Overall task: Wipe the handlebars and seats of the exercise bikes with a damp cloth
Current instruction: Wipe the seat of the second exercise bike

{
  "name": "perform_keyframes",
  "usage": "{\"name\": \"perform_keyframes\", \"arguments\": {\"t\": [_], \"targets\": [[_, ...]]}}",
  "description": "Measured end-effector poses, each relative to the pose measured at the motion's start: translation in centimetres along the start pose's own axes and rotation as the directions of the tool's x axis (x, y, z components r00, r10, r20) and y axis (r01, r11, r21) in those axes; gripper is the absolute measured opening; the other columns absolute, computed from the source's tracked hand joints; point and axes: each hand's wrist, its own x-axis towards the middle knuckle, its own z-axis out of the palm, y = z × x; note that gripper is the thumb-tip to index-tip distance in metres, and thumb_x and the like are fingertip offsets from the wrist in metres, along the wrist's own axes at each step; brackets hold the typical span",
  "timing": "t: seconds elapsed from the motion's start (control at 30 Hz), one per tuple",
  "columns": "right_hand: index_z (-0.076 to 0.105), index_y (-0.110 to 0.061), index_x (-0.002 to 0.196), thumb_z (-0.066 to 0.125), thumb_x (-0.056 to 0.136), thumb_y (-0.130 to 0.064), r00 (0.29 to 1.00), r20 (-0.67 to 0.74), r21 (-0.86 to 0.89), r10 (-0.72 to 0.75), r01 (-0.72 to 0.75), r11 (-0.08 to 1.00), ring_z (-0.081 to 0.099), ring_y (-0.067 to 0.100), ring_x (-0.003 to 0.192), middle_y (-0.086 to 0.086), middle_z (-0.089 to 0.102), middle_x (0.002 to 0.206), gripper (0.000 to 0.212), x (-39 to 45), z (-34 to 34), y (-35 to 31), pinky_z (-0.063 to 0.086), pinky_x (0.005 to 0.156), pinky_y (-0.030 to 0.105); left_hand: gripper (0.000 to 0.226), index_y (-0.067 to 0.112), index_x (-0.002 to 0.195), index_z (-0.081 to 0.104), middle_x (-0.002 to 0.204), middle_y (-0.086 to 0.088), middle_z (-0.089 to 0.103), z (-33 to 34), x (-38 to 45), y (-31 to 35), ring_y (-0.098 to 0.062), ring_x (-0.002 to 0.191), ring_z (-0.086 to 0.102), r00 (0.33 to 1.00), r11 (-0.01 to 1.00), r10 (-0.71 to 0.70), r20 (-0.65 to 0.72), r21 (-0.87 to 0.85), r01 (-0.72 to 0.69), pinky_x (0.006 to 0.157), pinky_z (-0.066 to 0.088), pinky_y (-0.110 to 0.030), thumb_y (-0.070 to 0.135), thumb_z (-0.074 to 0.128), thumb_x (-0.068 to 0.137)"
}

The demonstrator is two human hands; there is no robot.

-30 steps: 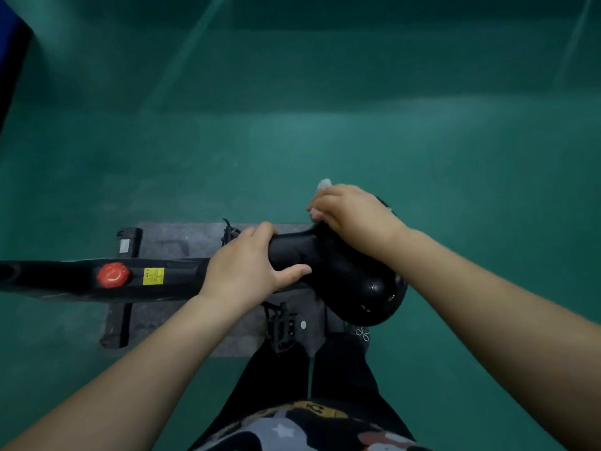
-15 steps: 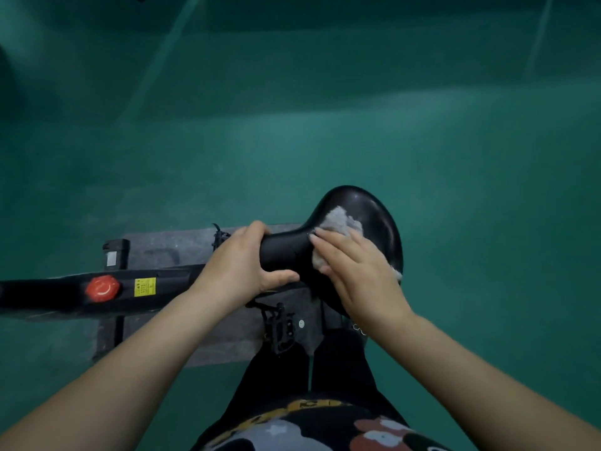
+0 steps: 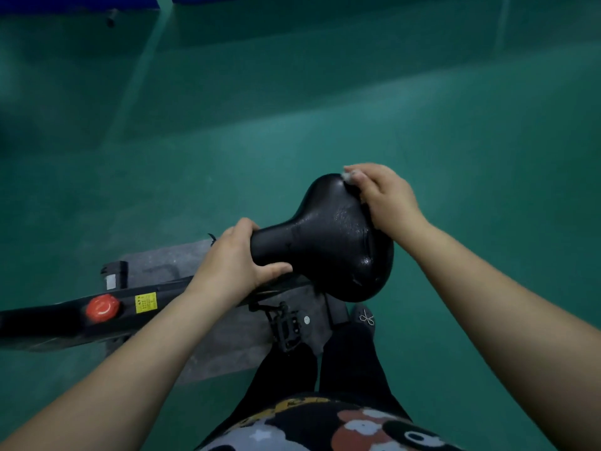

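1. One view only — head-worn wide-angle camera, looking steeply down and forward.
2. Close above the bike seat [image 3: 328,242]; green floor [image 3: 325,109] fills the frame — edges bend.

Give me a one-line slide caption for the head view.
Left hand grips the nose of the black bike seat while the right hand presses a cloth on its wide rear edge.

Both hands [image 3: 227,265] [image 3: 387,196] forward, fingers [image 3: 357,172] curled
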Motion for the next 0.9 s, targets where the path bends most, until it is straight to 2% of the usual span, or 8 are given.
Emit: {"name": "perform_keyframes", "arguments": {"t": [0.13,0.23,0.3,0.37,0.47,0.53,0.7,0.9], "targets": [[0.066,-0.014,0.118,0.047,0.098,-0.022,0.95,-0.293,0.232,0.11,-0.041,0.972,0.049,0.009,0.126,0.0,0.059,0.13,0.028,-6.8,1.2,1.5,0.033,0.11,0.022,0.066,0.022,0.102,0.046,0.096,0.001,0.055,0.2,0.0,0.0,-0.02,0.087,0.053,1.0,1.0,0.007,-0.025,0.017,-0.006,0.074,0.045,-0.033,0.057,0.081,0.058],[0.061,-0.009,0.124,0.046,0.097,-0.02,0.923,-0.382,0.126,-0.036,0.09,0.988,0.043,0.012,0.132,0.004,0.051,0.138,0.033,-11.6,3.4,1.4,0.026,0.116,0.031,0.067,0.02,0.104,0.047,0.096,0.001,0.054,0.2,0.1,0.1,-0.02,0.087,0.052,0.999,0.999,0.012,-0.036,0.035,-0.011,0.075,0.044,-0.033,0.056,0.081,0.059],[0.061,-0.01,0.126,0.051,0.094,-0.016,0.914,-0.297,-0.113,-0.276,0.253,0.961,0.044,0.027,0.132,0.006,0.049,0.14,0.033,-14.1,5.1,1.7,0.024,0.116,0.043,0.067,0.02,0.105,0.047,0.096,0.001,0.054,0.2,0.0,0.2,-0.02,0.086,0.051,0.999,0.999,0.004,-0.04,0.044,-0.002,0.074,0.044,-0.033,0.056,0.081,0.06],[0.059,-0.016,0.129,0.063,0.089,-0.011,0.879,-0.139,-0.392,-0.457,0.375,0.84,0.042,0.035,0.132,0.004,0.049,0.142,0.041,-15.6,6.8,2.3,0.026,0.113,0.049,0.066,0.02,0.104,0.046,0.096,0.001,0.053,0.3,0.0,0.3,-0.02,0.084,0.05,0.999,0.999,-0.004,-0.047,0.043,0.006,0.072,0.04,-0.031,0.056,0.081,0.06],[0.055,-0.022,0.134,0.072,0.082,-0.014,0.83,0.022,-0.628,-0.557,0.445,0.639,0.039,0.031,0.133,-0.001,0.045,0.144,0.056,-15.4,7.4,3.0,0.027,0.114,0.044,0.066,0.02,0.105,0.045,0.096,0.001,0.053,0.2,-0.2,0.4,-0.019,0.084,0.049,0.999,0.999,-0.014,-0.048,0.032,0.015,0.071,0.038,-0.029,0.054,0.082,0.061],[0.055,-0.023,0.134,0.071,0.082,-0.015,0.818,0.044,-0.647,-0.574,0.461,0.607,0.042,0.031,0.13,0.0,0.047,0.144,0.055,-14.3,6.5,2.9,0.028,0.114,0.042,0.067,0.019,0.106,0.045,0.096,0.001,0.053,0.1,-0.2,0.4,-0.018,0.084,0.049,0.999,0.999,-0.016,-0.05,0.028,0.017,0.071,0.038,-0.029,0.053,0.082,0.061],[0.062,-0.013,0.125,0.05,0.096,-0.025,0.844,0.006,-0.53,-0.536,0.458,0.714,0.056,0.038,0.116,0.01,0.057,0.134,0.034,-10.1,5.3,1.0,0.039,0.105,0.05,0.066,0.021,0.104,0.043,0.097,0.001,0.054,0.3,-0.4,0.2,-0.019,0.084,0.05,0.999,0.999,-0.023,-0.048,0.03,0.025,0.069,0.039,-0.03,0.054,0.081,0.062],[0.057,-0.02,0.13,0.044,0.098,-0.032,0.985,0.085,-0.357,-0.152,0.173,0.918,0.049,0.025,0.126,0.005,0.055,0.136,0.037,0.6,1.7,-1.5,0.035,0.102,0.032,0.066,0.02,0.105,0.043,0.097,0.001,0.053,0.1,-0.5,0.4,-0.021,0.085,0.051,0.998,0.998,-0.033,-0.05,0.043,0.035,0.07,0.04,-0.032,0.056,0.079,0.063]]}}
